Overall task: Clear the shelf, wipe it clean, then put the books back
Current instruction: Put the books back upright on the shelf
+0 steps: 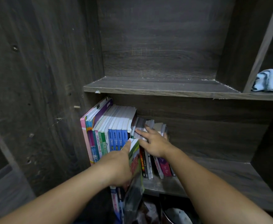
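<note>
In the head view the left hand grips a green book at the shelf's front edge, the right hand, fingers straight, presses the books standing at its left end, and a cloth lies above, so probably half done, though clearing or restocking I cannot tell.

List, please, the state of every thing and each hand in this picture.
left hand, grips the green book.
right hand, fingers straight, rests on the short books.
green book, tilted, sticking out in front.
tall books, standing upright.
blue cloth, crumpled, on the upper shelf.
</note>
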Demonstrator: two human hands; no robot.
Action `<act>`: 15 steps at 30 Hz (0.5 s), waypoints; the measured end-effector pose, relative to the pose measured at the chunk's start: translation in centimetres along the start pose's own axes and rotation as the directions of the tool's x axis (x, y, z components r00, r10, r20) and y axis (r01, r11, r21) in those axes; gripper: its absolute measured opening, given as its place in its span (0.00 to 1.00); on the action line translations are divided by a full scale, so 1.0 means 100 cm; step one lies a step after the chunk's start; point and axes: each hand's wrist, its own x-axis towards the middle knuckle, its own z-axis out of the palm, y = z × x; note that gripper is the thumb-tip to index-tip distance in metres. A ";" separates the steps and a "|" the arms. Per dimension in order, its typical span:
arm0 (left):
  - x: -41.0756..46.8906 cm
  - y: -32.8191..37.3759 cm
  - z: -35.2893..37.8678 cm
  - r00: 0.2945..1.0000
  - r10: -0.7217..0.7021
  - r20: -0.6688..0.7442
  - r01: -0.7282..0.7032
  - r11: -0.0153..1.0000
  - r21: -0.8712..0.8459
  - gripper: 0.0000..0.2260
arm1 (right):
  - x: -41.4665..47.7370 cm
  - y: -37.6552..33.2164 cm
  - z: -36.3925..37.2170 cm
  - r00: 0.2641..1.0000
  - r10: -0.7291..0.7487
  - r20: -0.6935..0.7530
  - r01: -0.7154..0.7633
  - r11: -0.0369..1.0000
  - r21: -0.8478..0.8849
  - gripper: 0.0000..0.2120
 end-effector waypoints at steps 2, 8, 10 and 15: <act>-0.001 0.001 -0.001 1.000 -0.015 0.003 0.015 1.000 -0.003 0.42 | -0.002 0.000 0.002 0.999 -0.008 -0.034 0.006 0.999 -0.035 0.24; -0.007 0.001 -0.004 1.000 -0.012 0.012 0.012 1.000 0.017 0.41 | -0.005 0.004 0.004 0.990 -0.007 -0.141 -0.002 0.998 -0.062 0.24; -0.008 0.000 -0.005 1.000 -0.008 0.016 0.008 1.000 0.013 0.41 | -0.006 0.008 0.004 0.984 0.010 -0.177 -0.021 0.998 -0.059 0.23; -0.007 0.006 -0.009 1.000 -0.004 0.004 0.004 1.000 -0.008 0.41 | -0.012 0.020 0.003 0.967 0.023 -0.254 -0.037 0.998 -0.053 0.22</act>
